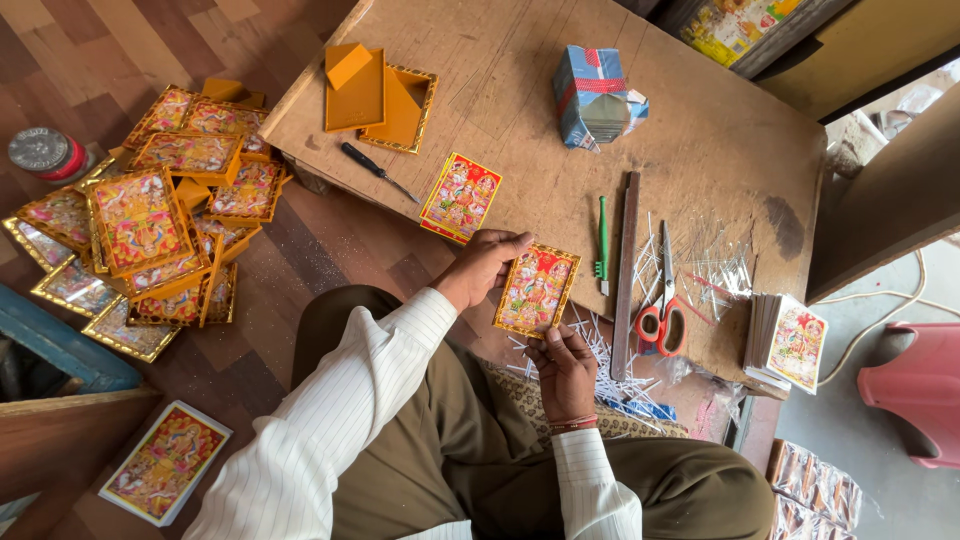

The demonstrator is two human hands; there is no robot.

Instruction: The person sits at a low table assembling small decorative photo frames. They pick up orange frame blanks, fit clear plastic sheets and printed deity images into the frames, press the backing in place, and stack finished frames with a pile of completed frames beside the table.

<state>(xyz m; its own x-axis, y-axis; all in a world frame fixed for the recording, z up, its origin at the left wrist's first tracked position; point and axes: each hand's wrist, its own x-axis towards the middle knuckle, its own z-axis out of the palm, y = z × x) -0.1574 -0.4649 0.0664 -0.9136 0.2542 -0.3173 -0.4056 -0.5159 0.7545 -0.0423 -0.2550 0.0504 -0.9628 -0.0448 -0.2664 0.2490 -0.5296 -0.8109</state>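
Head view, looking down at a wooden work table [720, 150]; person seated at its near edge, white striped sleeves, olive trousers.

Left hand [482, 268] closed on the upper left edge of a small gold-framed picture [537, 290], fingers curled over the rim; right hand [565, 368] pinching the frame's lower edge, thumb on top; the frame lies flat on the table's near edge, between both hands, picture side up.

Just beyond it, an unframed colour print [461, 197], apart from the frame; farther back, 2 orange frame backs [380, 92] side by side, and a black-handled screwdriver [376, 170] near them.

Right of the frame: green-handled tool [603, 240], long wooden ruler [626, 270], red-handled scissors [663, 300] lying among white paper trimmings [700, 265]; stack of prints [786, 342] at the table's right corner; blue wrapped packet [595, 97] at the far side.

On the floor to the left, a loose heap of finished gold frames [160, 230]; a round tin [45, 155] beside it; 1 larger print [165, 462] lower left.
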